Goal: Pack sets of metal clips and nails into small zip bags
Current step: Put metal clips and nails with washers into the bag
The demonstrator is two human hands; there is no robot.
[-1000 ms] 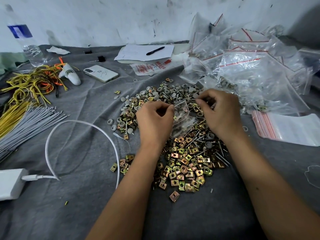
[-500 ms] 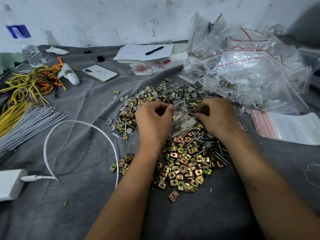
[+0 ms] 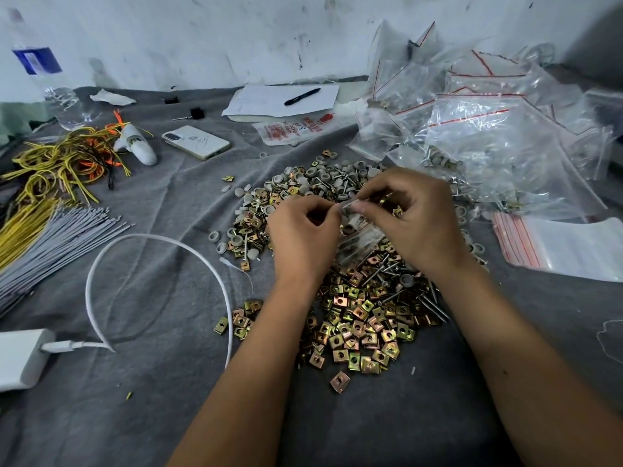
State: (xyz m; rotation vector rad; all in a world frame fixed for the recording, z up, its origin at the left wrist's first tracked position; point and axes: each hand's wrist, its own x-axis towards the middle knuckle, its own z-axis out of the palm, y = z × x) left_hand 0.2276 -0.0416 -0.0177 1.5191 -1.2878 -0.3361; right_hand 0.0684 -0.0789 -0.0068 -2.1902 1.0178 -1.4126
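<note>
Both hands hold 1 small bag (image 3: 359, 235) up over the clips (image 3: 357, 318). The left hand (image 3: 303, 237) and right hand (image 3: 416, 220) each pinch its top edge, probably to press the zip closed so nothing spills out.

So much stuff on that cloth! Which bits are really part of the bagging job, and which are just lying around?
Part of the job:
- small zip bag, pinched by left hand and right hand
- metal clips
- nails
- empty zip bags
- filled bags

Lying about:
- phone
- pen on paper
- water bottle
- charger
- wires
</note>
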